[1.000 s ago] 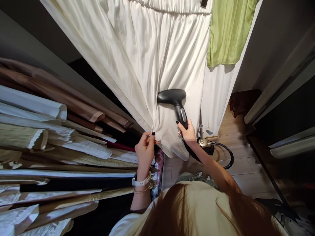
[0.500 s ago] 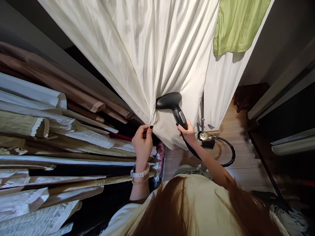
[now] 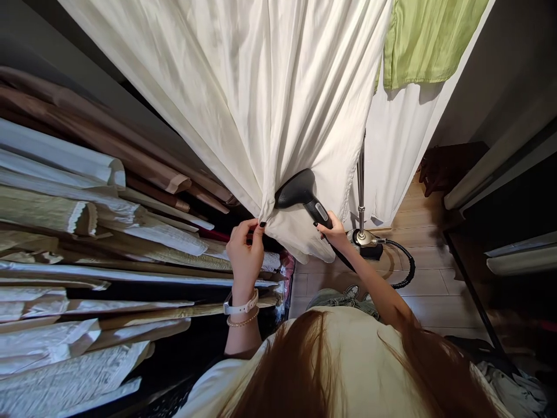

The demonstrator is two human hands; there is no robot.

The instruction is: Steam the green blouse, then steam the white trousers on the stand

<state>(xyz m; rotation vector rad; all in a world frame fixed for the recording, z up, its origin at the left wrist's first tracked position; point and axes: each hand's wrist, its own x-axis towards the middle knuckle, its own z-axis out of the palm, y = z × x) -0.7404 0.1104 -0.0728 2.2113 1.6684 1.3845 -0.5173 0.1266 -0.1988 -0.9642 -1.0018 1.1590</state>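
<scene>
A long white cloth (image 3: 217, 104), either a garment or a curtain, hangs in folds before me. My left hand (image 3: 246, 249) pinches its lower edge between thumb and fingers, drawing the folds together. My right hand (image 3: 334, 232) is wrapped round the handle of a black garment steamer head (image 3: 298, 188). The steamer's nose points left and lies against the gathered folds, just above and right of my left hand. A black hose runs down from the handle behind my right forearm. The steamer's face against the cloth is hidden.
A metal pole (image 3: 361, 180) rises from a base (image 3: 364, 238) with a black ribbed hose (image 3: 409, 261) on the tiled floor (image 3: 426, 290). Many garments (image 3: 87, 209) hang at left. A green cloth (image 3: 435, 46) hangs upper right, near a dark wooden stool (image 3: 450, 162).
My left hand has shifted slightly left, pulling the cloth's edge with it. The steamer head has tilted, its nose a little lower against the folds. Both grips stay the same.
</scene>
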